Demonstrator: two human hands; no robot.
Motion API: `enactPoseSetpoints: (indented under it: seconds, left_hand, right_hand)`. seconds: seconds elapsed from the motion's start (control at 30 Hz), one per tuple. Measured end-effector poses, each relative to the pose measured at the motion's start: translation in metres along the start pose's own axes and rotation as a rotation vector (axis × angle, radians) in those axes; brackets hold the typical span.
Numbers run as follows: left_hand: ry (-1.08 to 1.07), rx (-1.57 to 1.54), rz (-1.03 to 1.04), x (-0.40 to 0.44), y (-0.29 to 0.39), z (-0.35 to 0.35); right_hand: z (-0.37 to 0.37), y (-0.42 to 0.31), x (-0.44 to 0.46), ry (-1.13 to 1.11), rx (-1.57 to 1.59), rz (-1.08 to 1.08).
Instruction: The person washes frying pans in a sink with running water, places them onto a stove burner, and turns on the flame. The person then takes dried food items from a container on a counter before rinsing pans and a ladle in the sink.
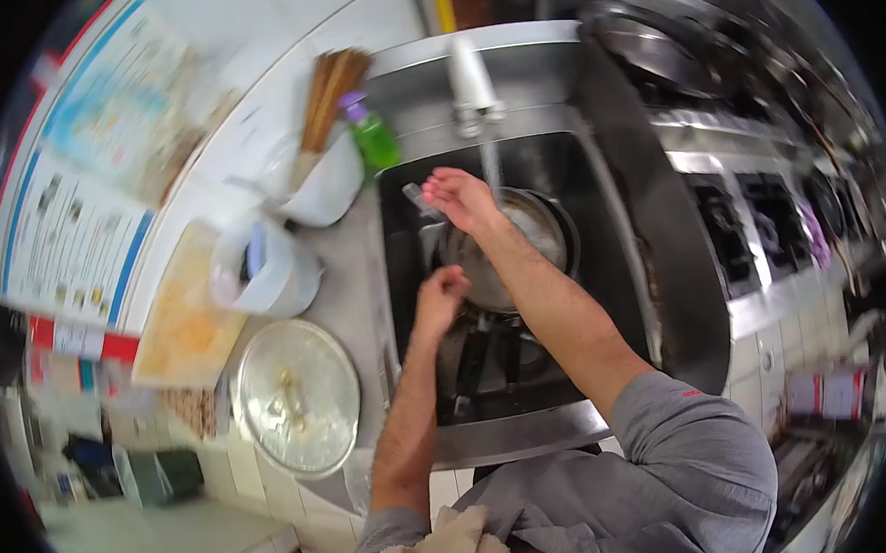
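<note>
A metal sink [601, 238] holds a round pan [564, 232] with water in it. Water runs down into the pan from a white tap [470, 80]. My right hand [462, 197] is over the pan's upper left edge, beside the stream, with its fingers bent together; a small clear item shows at its fingertips, too blurred to name. Lower down, my left hand [444, 294] is at the pan's left side with its fingers curled in, and what they hold, if anything, is hidden. Dark handles [473, 363] lie in the sink below the pan.
Left of the sink stand a green bottle [375, 140], a white container with wooden sticks [330, 187], a translucent tub [288, 275], a round metal lid [299, 397] and a cutting board [187, 320]. Stove burners [751, 225] and a large pan [657, 50] are at the right.
</note>
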State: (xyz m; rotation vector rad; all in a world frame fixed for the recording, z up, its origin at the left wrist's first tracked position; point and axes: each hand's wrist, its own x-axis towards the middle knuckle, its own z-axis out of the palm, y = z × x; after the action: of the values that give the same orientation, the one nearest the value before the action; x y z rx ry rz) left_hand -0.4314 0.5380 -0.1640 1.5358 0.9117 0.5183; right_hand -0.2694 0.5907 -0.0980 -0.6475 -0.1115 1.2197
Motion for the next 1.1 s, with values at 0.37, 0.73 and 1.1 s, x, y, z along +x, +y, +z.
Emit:
enactPoseSetpoints:
  seconds: [0.37,0.73,1.1]
  left_hand:
    - [-0.364,-1.123,0.164,0.235,-0.010,0.077]
    - [0.207,-0.123,0.187,0.088,0.059,0.092]
    - [-0.317,0.163,-0.617,-0.075,-0.048,0.053]
  right_hand:
    - [-0.062,-0.032,-0.010,0.153,-1.409,-0.884]
    - [-0.107,-0.015,0.038,0.463,-0.769,-0.145]
    - [-0.051,-0.054,0.006,0.012,-0.538,0.114]
